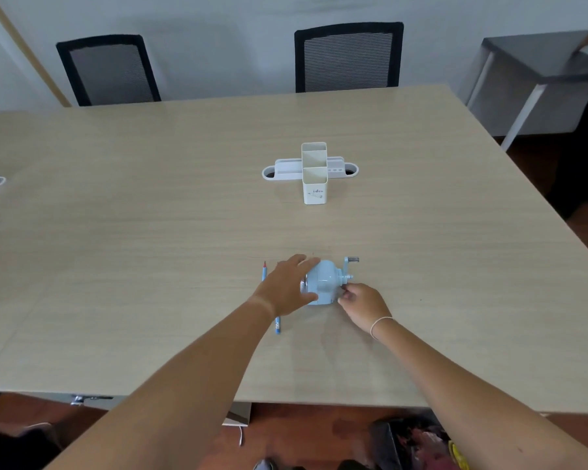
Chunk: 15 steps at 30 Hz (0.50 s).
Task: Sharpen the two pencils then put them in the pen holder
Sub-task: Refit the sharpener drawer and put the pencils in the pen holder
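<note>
One pencil point(264, 271) lies just left of the left hand point(291, 283), pointing away; that hand holds the sharpener point(325, 281), while the right hand point(362, 301) pinches near its crank.

Left grip point(291, 283) outstretched, fingers curved (apparently grasping), right grip point(362, 301) curled, pinching.
</note>
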Tool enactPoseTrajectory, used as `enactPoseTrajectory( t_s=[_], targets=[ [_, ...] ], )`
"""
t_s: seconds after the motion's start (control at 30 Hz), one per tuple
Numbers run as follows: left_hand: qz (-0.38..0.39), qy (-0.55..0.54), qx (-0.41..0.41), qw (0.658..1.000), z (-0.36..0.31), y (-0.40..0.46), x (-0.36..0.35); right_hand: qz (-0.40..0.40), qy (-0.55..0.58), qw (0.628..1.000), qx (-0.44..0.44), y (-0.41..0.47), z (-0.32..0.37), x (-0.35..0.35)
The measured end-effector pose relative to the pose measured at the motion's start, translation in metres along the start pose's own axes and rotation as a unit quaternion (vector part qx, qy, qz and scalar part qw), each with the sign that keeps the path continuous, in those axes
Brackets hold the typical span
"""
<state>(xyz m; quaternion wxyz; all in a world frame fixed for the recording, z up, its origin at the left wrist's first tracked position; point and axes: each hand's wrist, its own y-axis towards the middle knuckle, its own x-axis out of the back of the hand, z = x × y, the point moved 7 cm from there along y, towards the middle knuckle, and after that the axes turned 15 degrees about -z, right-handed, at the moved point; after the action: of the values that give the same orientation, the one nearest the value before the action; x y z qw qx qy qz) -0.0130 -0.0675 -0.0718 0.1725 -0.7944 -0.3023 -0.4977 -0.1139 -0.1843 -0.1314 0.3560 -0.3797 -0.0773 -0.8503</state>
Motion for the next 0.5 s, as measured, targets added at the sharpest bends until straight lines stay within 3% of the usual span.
enactPoseTrajectory(
  t_s=[0.17,0.5],
  targets=[
    [-0.044,-0.037,0.040,0.998,0.024,-0.010,0.020,-0.020,-0.005,0.999,-0.028,-0.011,0.000,0.004],
    [-0.086,-0.026,0.188,0.978,0.091,-0.036,0.030,0.028,-0.004,0.999,-0.040,-0.050,0.025,-0.041]
  ],
)
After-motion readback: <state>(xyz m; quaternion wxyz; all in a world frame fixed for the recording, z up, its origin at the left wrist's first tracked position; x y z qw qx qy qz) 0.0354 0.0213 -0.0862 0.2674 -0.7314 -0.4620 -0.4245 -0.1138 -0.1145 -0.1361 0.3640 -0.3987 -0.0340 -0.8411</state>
